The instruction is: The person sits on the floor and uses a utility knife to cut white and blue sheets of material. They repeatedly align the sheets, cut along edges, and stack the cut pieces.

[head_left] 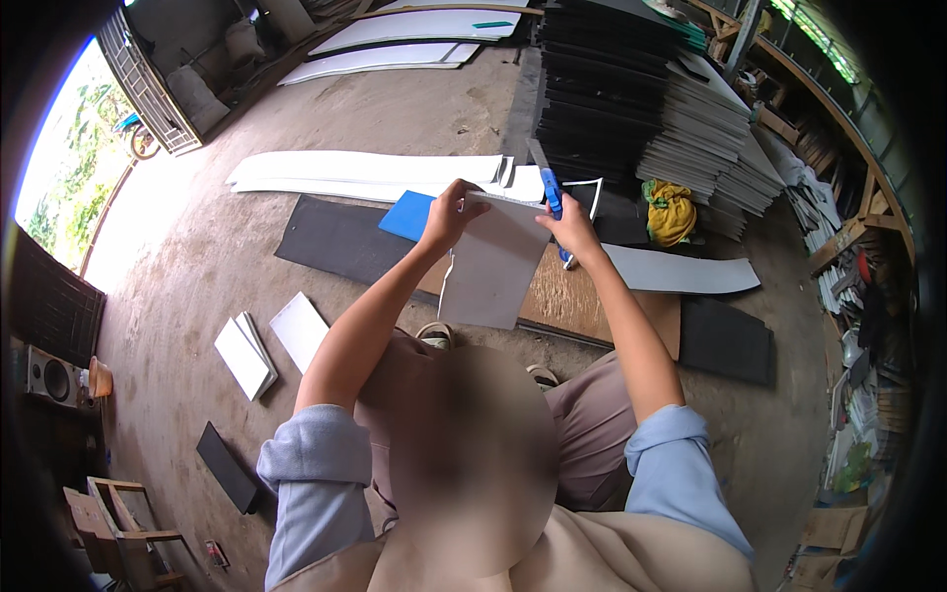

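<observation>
Between my hands hangs a pale grey-white rectangular sheet (493, 261), with a ragged spot on its left edge. My left hand (454, 213) pinches its upper left corner. At the upper right corner, my right hand (572, 229) grips a blue utility knife (552, 191), its blade pointing up and away, and that hand's fingers also touch the sheet's edge. Below the sheet lies a worn brown board (582, 304) on the floor. Just left of the sheet sits a blue flat piece (405, 216) on a long dark sheet (330, 237). Another blue-and-white item (566, 259) is partly hidden beside my right wrist.
Long white strips (365, 176) lie beyond my hands. Tall stacks of black sheets (597, 94) and grey sheets (695, 133) rise at the far right, with a yellow cloth bundle (670, 211) in front. Cut white pieces (246, 356) and a black piece (227, 468) rest at left.
</observation>
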`<state>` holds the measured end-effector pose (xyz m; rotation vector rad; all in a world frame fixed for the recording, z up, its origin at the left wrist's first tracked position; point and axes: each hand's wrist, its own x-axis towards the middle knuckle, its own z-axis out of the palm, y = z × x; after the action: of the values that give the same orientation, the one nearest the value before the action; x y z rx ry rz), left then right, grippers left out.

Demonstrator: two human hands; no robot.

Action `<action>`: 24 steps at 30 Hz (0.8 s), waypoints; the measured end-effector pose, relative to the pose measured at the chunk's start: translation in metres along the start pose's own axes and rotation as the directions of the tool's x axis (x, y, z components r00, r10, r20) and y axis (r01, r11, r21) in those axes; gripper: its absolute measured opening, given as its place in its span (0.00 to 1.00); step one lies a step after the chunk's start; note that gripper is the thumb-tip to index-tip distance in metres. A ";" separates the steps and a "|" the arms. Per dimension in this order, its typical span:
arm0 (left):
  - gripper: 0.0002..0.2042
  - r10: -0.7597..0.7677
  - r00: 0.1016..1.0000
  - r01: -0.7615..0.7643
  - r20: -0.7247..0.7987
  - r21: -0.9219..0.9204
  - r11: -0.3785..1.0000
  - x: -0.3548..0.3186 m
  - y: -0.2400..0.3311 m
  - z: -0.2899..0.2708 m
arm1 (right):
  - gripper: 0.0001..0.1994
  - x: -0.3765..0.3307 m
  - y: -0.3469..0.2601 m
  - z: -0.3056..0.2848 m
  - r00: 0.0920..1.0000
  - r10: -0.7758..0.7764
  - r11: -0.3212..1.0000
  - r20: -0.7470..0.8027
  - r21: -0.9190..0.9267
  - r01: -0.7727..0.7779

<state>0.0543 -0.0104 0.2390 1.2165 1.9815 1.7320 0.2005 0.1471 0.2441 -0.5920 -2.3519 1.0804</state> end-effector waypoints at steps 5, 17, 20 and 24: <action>0.22 0.059 0.964 -0.025 -0.259 0.134 0.991 0.008 -0.003 -0.023 | 0.12 0.007 0.004 0.009 0.974 0.039 0.999 -0.223 0.040 -0.031; 0.22 -0.795 0.606 0.751 -0.010 -0.323 0.576 -0.066 -0.180 -0.041 | 0.13 0.013 0.157 0.031 0.595 0.710 0.689 -0.376 0.546 -0.478; 0.24 -0.830 0.552 0.765 0.083 -0.446 0.465 -0.057 -0.213 0.000 | 0.13 -0.012 0.217 0.049 0.482 0.766 0.636 -0.424 0.605 -0.479; 0.25 -0.873 0.487 0.700 -0.025 -0.587 0.407 -0.035 -0.264 0.017 | 0.12 -0.028 0.228 0.074 0.433 0.857 0.488 -0.279 0.709 -0.509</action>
<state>-0.0239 -0.0101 -0.0167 -0.2871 1.5920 1.7263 0.2206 0.2248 0.0163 -1.5489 -1.0627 1.5085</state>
